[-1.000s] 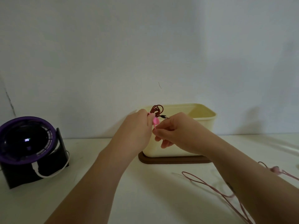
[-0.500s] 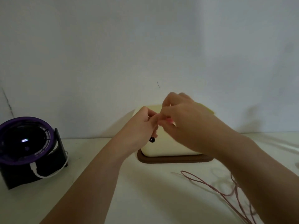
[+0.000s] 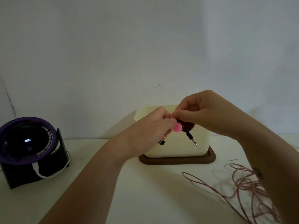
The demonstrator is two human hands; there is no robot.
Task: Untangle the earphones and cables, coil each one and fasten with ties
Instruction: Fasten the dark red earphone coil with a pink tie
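Both hands meet in front of the cream box. My left hand grips a small coil of dark red earphones, with a dark earbud hanging below its fingers. A pink tie sits on the coil between the hands. My right hand pinches the top of the tie and coil. The metal jack plug dangles down to the right. A loose, tangled pink cable lies on the table at the lower right, partly hidden by my right forearm.
A cream box stands on a brown tray against the wall, right behind the hands. A black and purple round fan with a white cable stands at the left. The white table runs to the near edge.
The hands dropped a little from in front of the box rim. The right hand turned, so the pink tie, the dark coil and the dangling jack plug show again.
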